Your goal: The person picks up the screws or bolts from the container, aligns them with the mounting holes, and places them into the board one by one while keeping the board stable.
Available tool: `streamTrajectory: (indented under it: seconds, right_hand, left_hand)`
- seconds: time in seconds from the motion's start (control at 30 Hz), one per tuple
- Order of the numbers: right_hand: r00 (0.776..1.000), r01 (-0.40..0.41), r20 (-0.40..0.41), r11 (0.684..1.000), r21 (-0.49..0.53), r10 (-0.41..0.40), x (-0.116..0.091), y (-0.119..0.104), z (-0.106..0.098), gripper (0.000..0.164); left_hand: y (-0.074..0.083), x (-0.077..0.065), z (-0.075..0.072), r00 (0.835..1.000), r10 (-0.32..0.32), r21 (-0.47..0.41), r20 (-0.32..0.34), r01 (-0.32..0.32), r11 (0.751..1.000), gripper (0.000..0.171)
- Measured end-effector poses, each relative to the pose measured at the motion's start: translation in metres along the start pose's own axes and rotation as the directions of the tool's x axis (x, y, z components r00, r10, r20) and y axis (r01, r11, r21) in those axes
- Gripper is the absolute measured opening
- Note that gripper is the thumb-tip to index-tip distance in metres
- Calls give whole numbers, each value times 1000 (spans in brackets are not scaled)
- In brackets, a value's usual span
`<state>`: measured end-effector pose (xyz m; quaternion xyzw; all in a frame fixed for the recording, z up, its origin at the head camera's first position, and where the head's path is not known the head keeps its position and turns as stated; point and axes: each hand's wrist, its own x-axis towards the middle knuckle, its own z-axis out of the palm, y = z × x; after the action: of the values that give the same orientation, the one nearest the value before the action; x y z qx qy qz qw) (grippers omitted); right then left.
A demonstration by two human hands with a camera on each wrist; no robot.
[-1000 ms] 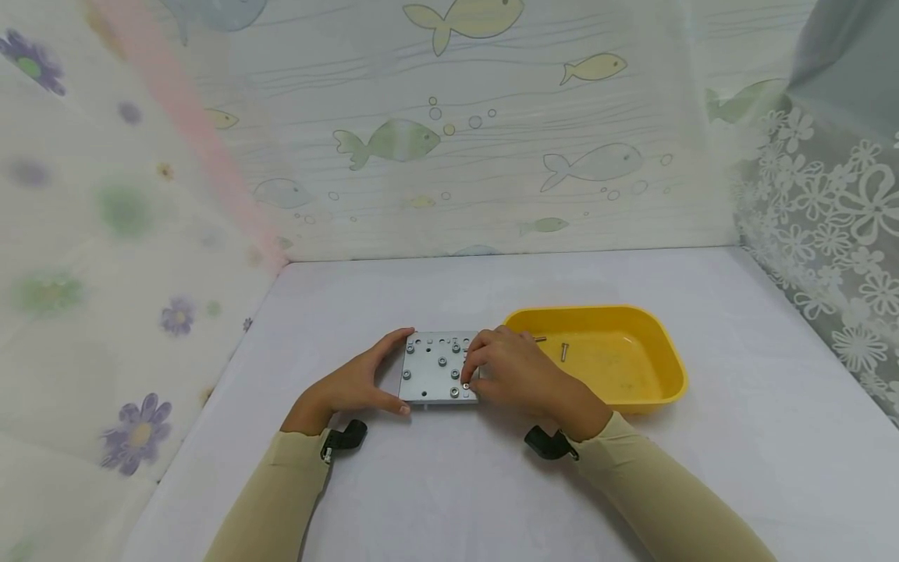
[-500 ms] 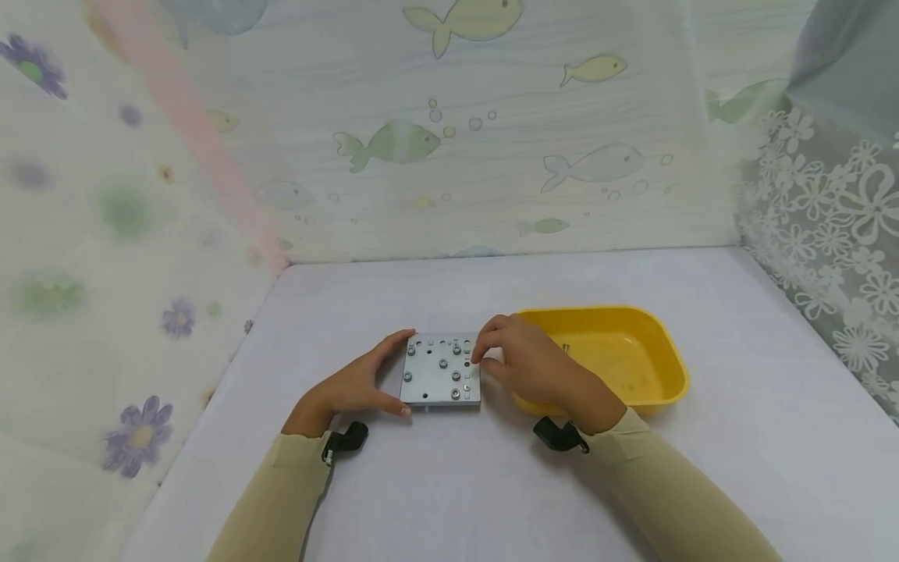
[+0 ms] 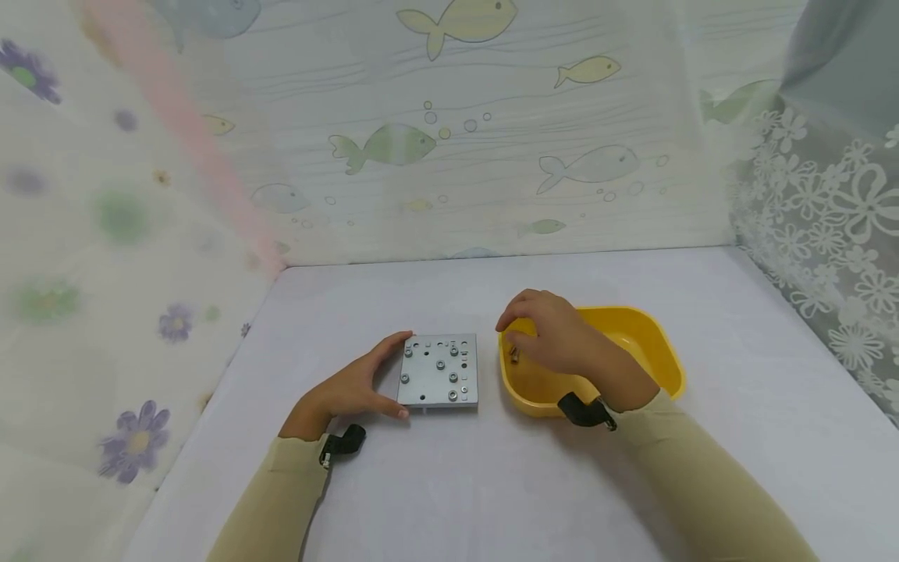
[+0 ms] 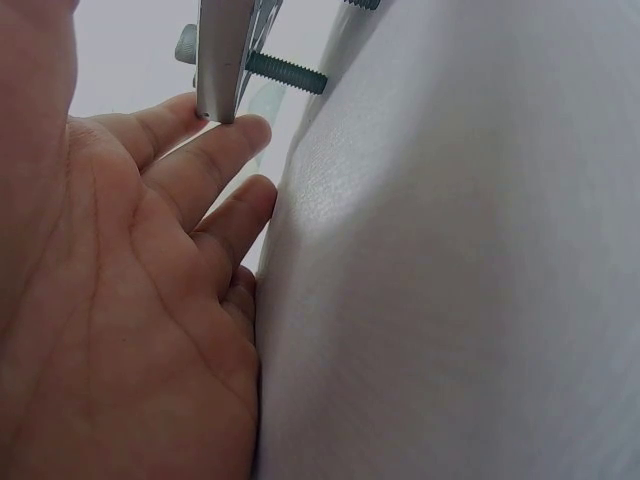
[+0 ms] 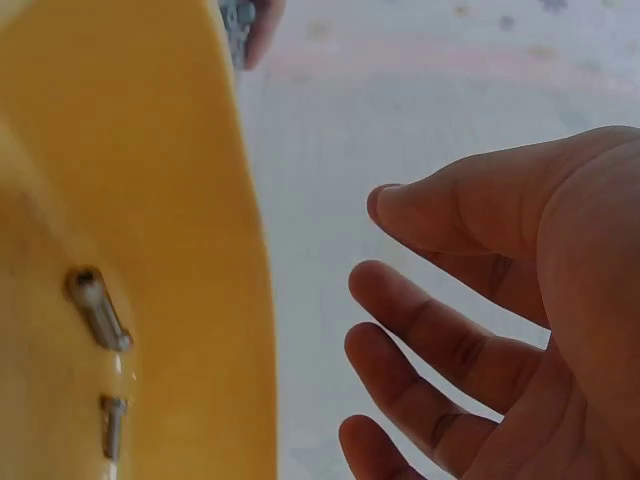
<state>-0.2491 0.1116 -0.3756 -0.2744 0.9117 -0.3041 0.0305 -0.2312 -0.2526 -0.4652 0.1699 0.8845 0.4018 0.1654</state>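
Metal plate (image 3: 424, 382): just below the middle of the head frame, flat face up, its left edge at the left hand; the right wrist view catches only a blurred piece of it at the upper border, partly behind the tray's wall.
Bolt heads (image 3: 440, 364): several on the plate's face, unevenly spread, with small holes among them too tiny to make out fully.
Threaded shank (image 4: 287, 72): top of the left wrist frame, jutting from the plate; a second is cut off by the upper border.
Left hand (image 3: 351, 388): left of centre in the head frame, thumb and fingers set wide, holding the plate across its left side; the left wrist view shows fingertips touching its edge, the thumb only in part.
Right hand (image 3: 555, 332): right of centre, over the left half of the yellow tray (image 3: 537, 410), fingers loosely bent, thumb and fingertips parted; the little finger is cut off low in the right wrist frame.
Loose screws (image 5: 98, 308): two inside the tray, lower left of the right wrist frame; in the head view they are small and hard to separate.
Sleeves (image 3: 274, 499): beige, cut off by the lower border.
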Motion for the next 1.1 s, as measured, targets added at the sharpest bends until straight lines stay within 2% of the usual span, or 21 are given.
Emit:
streamTrajectory:
  seconds: [0.33, 0.53, 0.87, 0.97, 1.1]
  right_hand:
    - [999, -52, 2, 996, 71, 52, 0, 21, -19, 16]
    - [988, -121, 103, 990, 67, 114, -2, 33, -27, 19]
    - [945, -174, 283, 985, 8, 165, -4, 63, -27, 19]
    - [938, -164, 311, 986, 9, 154, -1, 67, -25, 20]
    - [940, -135, 318, 991, 12, 124, 5, 69, -20, 19]
  left_hand:
    - [0, -1, -1, 1000, 9, 0, 1, -9, 1000, 132]
    - [0, -2, -1, 1000, 15, -7, 5, -15, 1000, 132]
    - [3, -1, -1, 1000, 14, -9, 7, -14, 1000, 132]
    - [2, -1, -1, 1000, 15, -13, 8, -15, 1000, 132]
    - [1, -1, -1, 1000, 16, -17, 5, -16, 1000, 133]
